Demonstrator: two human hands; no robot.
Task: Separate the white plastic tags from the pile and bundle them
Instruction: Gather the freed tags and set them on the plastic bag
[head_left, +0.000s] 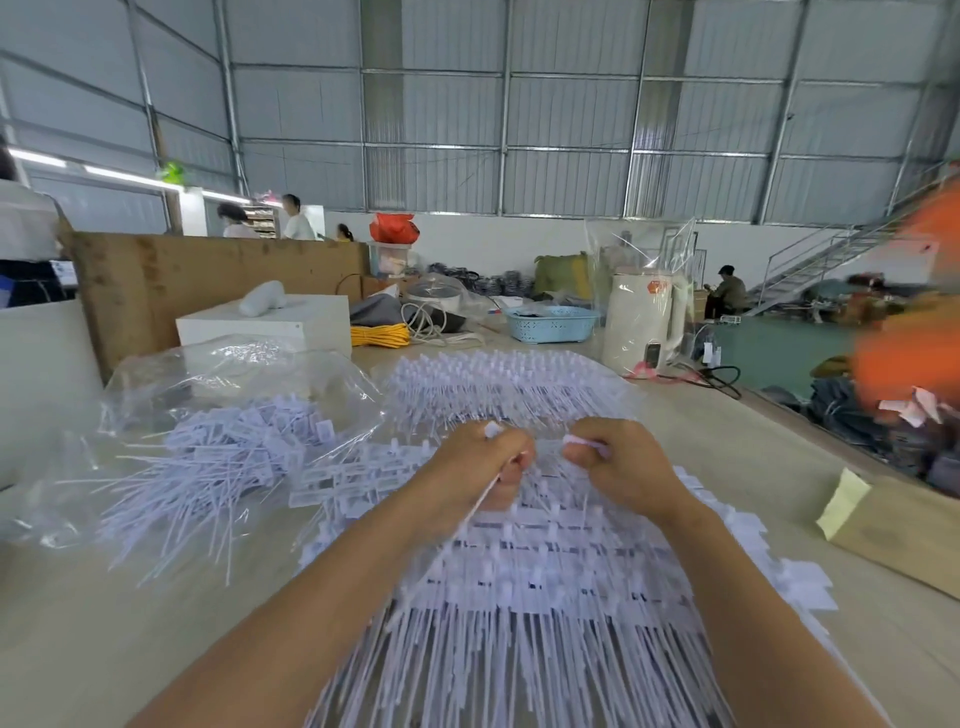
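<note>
A broad sheet of joined white plastic tags (524, 582) lies on the table in front of me, its thin tails running toward the near edge. A second row of tags (509, 389) fans out behind it. My left hand (480, 467) grips a white tag with its tail slanting down past the palm. My right hand (623, 462) pinches another white tag between thumb and fingers. Both hands are over the middle of the sheet, close together. To the left, loose separated tags (228, 457) lie heaped on a clear plastic bag (171, 384).
A white box (275, 322) and yellow cord (379, 335) sit behind the bag. A blue basket (550, 322) and a white kettle (644, 322) stand at the back right. A cardboard piece with a yellow note (841, 504) lies at right. People work in the background.
</note>
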